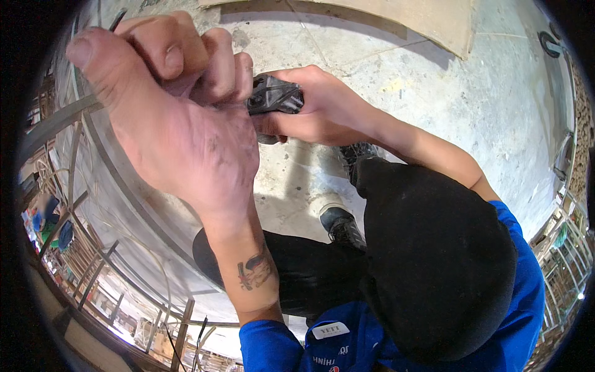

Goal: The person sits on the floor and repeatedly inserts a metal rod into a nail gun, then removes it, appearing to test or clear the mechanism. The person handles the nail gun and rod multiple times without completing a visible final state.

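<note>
1. Locate the black object (276,94). It sits between the two hands, above the concrete floor (434,102), with its left end overlapped in view by the heel of the left hand (186,124).
2. Confirm the right grip. The right hand (317,102) is closed around the object's right side, thumb side uppermost, with fingertips partly visible beneath.
3. Check the left grip. Its fingers are curled in, but the palm side is largely hidden; whether they enclose anything cannot be told. A thin dark rod end (116,20) shows beyond the knuckles.
4. Keep the right hold firm and even. The surface looks creased and glossy, so it may slip under a light pinch; full finger wrap is advisable.
5. Keep the left wrist from masking the object, so that both ends can be watched. Contact between the left hand and the object cannot be confirmed.
6. Left arm pose: forearm rising from the lower edge, hand raised close to the camera, thumb extended toward upper left.
7. Right arm pose: elbow out to the right, forearm slanting inward over the black-clad knee (440,260), wrist nearly straight.
</note>
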Tool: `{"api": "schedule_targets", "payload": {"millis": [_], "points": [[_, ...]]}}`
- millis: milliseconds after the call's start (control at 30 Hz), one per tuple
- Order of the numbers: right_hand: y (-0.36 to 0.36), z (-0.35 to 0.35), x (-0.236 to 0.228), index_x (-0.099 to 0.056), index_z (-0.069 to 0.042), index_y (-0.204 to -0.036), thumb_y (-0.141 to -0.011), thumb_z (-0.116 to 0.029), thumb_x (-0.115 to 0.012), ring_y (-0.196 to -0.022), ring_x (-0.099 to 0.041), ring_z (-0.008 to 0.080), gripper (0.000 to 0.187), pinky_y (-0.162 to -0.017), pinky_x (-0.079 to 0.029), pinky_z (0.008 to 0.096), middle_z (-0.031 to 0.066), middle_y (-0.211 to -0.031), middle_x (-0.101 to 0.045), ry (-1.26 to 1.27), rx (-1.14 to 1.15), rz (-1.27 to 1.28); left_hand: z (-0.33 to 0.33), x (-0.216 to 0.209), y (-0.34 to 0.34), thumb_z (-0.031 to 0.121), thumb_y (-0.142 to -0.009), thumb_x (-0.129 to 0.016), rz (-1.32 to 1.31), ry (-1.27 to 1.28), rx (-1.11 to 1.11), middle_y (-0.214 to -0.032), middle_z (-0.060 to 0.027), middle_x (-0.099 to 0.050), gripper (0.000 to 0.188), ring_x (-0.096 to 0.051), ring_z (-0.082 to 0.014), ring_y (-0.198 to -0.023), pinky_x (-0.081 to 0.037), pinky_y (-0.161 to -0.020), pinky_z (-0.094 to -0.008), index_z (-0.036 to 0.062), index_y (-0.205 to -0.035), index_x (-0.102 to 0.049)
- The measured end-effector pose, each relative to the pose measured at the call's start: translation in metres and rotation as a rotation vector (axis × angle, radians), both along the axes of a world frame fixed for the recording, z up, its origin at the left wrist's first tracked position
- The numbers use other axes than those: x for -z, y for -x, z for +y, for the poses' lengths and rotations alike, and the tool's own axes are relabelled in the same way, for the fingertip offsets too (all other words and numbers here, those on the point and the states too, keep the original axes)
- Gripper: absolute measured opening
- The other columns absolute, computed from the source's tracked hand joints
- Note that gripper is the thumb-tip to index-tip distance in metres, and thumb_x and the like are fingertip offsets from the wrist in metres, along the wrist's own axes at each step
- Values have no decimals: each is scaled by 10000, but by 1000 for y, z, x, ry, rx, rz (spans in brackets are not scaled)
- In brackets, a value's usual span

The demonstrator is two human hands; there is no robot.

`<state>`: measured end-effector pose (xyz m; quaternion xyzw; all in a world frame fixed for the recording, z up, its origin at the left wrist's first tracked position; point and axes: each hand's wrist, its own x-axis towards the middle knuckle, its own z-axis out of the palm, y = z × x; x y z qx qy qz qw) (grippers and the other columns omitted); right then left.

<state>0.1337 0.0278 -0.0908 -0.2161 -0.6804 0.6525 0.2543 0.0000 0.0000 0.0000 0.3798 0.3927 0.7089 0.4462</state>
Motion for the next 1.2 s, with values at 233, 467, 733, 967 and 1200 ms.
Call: {"api": "schedule_targets", "payload": {"millis": [233, 467, 733, 967, 1200], "points": [[4, -2, 2, -662, 15, -1071, -889, -153, -768, -736, -682, 189, 269, -688, -543, 348, 146, -828, -716, -130, 42, -35, 3, 1, -19, 452, -1062, -531, 25, 32, -393, -631, 25, -296, 476, -207, -89, -498, -198, -465, -278, 141, -727, -398], [9, -8, 4, -662, 16, -1091, -876, -86, -762, -758, -672, 134, 258, -688, -532, 343, 145, -838, -714, -182, 50, -81, -3, 6, -15, 473, -1038, -577, 18, 37, -516, -622, 10, -316, 513, -218, -86, -473, -201, -445, -277, 130, -704, -394], [15, -8, -1, -661, -15, -985, -863, -160, -781, -726, -671, 282, 224, -681, -523, 400, 157, -790, -688, -147, 38, -24, -9, 6, -6, 534, -1053, -497, 110, -14, -407, -632, 29, -290, 539, -196, -87, -481, -185, -445, -268, 140, -709, -365], [14, -1, -11, -667, -23, -963, -872, -179, -781, -715, -663, 357, 213, -690, -521, 408, 172, -787, -678, -96, -22, 16, -10, -4, -12, 577, -1037, -469, 149, -53, -389, -627, 42, -274, 545, -191, -72, -479, -199, -429, -261, 155, -716, -342], [14, -3, -13, -662, -9, -956, -866, -158, -777, -714, -664, 378, 208, -669, -518, 410, 188, -785, -669, -106, 11, -25, -11, -6, -19, 475, -1052, -553, 50, 6, -550, -633, 45, -309, 493, -203, -66, -484, -209, -428, -259, 152, -734, -359]]}}
